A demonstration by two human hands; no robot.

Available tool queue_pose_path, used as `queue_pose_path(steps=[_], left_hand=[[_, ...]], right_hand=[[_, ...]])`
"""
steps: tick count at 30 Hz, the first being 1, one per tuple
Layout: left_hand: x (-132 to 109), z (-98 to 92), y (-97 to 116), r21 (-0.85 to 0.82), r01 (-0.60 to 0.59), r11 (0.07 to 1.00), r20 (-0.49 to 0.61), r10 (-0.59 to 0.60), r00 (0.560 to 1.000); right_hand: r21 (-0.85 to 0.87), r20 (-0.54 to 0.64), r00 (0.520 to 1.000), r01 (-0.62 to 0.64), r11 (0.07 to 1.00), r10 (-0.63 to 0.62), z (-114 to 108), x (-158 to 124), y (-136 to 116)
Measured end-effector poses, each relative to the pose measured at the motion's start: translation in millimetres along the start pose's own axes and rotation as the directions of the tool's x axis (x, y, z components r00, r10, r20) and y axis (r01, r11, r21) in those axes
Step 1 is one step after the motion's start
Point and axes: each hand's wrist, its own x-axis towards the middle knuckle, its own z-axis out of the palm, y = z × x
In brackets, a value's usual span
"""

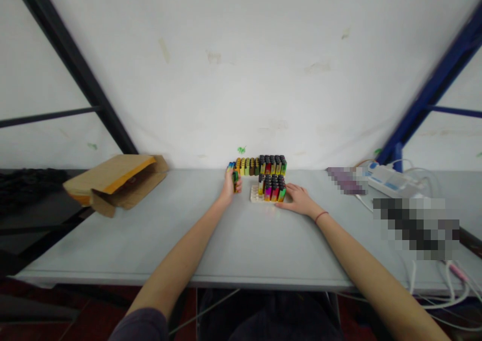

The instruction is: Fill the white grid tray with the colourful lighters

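In the curled left hand (228, 184), lighters (235, 177).

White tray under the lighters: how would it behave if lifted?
The white tray would probably lift as one stiff piece, given its straight front edge. It may dip to the right, since most of its lighters stand there, with cells bare at left. Those tall, narrow lighters might wobble if it's jolted.

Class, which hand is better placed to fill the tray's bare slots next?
Probably the left hand: it holds lighters near the bare end of the tray, while the right hand rests by the filled end.
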Motion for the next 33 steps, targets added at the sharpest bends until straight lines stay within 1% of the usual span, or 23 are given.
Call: queue_pose_path(steps=[2, 6, 13, 15, 20, 27, 33], left_hand=[[-3, 1.3, -2, -0.011, 0.017, 1.0, -0.04, -0.017, 0.999], [-9, 5.5, -7, 0.003, -0.005, 1.0, -0.132, 0.005, 0.991], [-12, 14.8, -12, -0.009, -0.025, 1.0, -0.268, 0.022, 0.963], [-12, 14.5, -13, -0.01, -0.035, 0.999, -0.271, 0.031, 0.962], [-10, 11.0, -16, 0.002, -0.071, 0.997, -0.235, 0.069, 0.97], [-7, 9.1, -18, 0.041, -0.023, 0.999, -0.18, 0.03, 0.983], [-7, 8.2, -17, 0.052, -0.027, 0.998, -0.204, 0.037, 0.978]], right_hand=[[0.005, -0.007, 1.0, 0.004, 1.0, -0.004, 1, 0, 1], [0.021, -0.019, 1.0, 0.019, 1.0, -0.019, 3, 0, 3], [0.018, -0.016, 1.0, 0.009, 1.0, -0.008, 4, 1, 4], [0.022, -0.011, 1.0, 0.013, 1.0, -0.012, 4, 1, 4], [0.017, -0.011, 1.0, 0.01, 1.0, -0.01, 3, 0, 3], [0.005, 0.001, 1.0, 0.011, 1.0, -0.011, 3, 0, 4], [0.001, 0.006, 1.0, 0.005, 1.0, -0.005, 1, -1, 2]])
